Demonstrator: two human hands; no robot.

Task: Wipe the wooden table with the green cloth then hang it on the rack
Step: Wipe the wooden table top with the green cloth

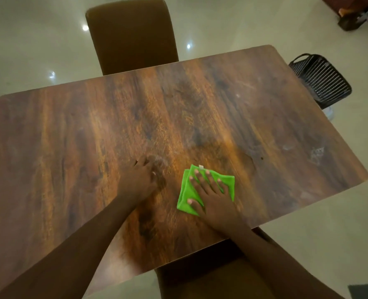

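A folded green cloth (186, 192) lies flat on the wooden table (71, 130), near its front edge and right of centre. My right hand (213, 197) presses down on the cloth with its fingers spread, covering most of it. My left hand (139, 179) rests on the bare wood just left of the cloth, holding nothing, its fingers curled loosely. A black wire rack (321, 79) stands past the table's right end. Pale smears show on the wood at the far right.
A brown chair (131, 35) stands at the table's far side. Another brown chair (211, 277) is at the near side, under my arms. Dark furniture (351, 14) sits on the glossy floor at the top right.
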